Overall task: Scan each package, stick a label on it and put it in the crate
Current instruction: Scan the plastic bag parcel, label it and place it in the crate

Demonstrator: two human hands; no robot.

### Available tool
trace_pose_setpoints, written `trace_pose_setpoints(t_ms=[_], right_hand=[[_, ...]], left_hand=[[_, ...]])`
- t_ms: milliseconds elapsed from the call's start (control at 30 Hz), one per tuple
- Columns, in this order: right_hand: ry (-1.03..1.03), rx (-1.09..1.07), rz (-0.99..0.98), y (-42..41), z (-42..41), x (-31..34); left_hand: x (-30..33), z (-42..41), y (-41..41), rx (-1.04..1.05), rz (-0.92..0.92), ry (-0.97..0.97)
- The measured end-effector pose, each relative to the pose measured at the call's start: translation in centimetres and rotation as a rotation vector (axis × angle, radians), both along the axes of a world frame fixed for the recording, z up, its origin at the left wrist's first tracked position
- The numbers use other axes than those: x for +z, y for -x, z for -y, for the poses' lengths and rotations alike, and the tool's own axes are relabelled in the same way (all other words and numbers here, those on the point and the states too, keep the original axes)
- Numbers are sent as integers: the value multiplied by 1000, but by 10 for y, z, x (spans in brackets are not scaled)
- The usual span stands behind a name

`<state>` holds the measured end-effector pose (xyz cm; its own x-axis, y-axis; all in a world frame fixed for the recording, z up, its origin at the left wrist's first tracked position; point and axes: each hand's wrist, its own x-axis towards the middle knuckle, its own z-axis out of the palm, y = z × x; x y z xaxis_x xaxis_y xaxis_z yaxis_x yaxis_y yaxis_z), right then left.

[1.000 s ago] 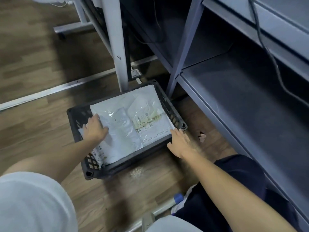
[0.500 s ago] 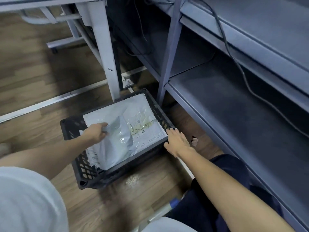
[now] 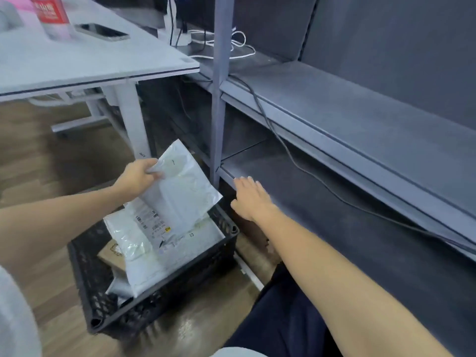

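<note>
Beside the grey shelf (image 3: 334,202), the black crate (image 3: 159,300) sits on the floor with packages inside. Your left hand (image 3: 136,176) pinches a white package (image 3: 180,191) by its corner, raised tilted above the crate. Your right hand (image 3: 251,198) reaches out flat, fingers straight and holding nothing, over the shelf edge.

Light is soft and fairly dim, coolest and brightest on the white worktop (image 3: 98,60) at upper left, which looks slightly washed out. The grey shelf (image 3: 347,119) unit at right sits in murky shadow, its lower tier darkest. A pale sheen glints on the wooden floor (image 3: 185,328) just beside the black crate (image 3: 164,302). The white mailer bag (image 3: 177,191) shows mild glare on its plastic wrinkles. Wide-angle distortion bends straight lines toward the edges. The whole picture is soft, with blurred corners.
</note>
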<state>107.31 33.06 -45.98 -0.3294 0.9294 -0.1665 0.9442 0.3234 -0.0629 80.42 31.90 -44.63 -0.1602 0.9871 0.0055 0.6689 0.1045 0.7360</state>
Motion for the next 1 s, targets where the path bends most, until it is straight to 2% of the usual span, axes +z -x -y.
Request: trace_pose_setpoints(t_ms=[267, 433, 567, 633, 833, 1000], right_hand=[[-288, 1, -25, -30, 0, 119], [-390, -125, -26, -85, 6, 176], [-389, -254, 23, -142, 12, 200], [-393, -317, 51, -171, 19, 210], [-412, -495, 114, -254, 48, 230], [-468, -634, -18, -306, 82, 242]], left_hand=[[110, -17, -38, 27, 74, -306], [174, -32, -76, -3, 85, -487], [216, -48, -117, -66, 91, -632], [231, -56, -145, -88, 149, -683], [247, -64, -250, -246, 267, -706], [239, -55, -327, -327, 369, -651]])
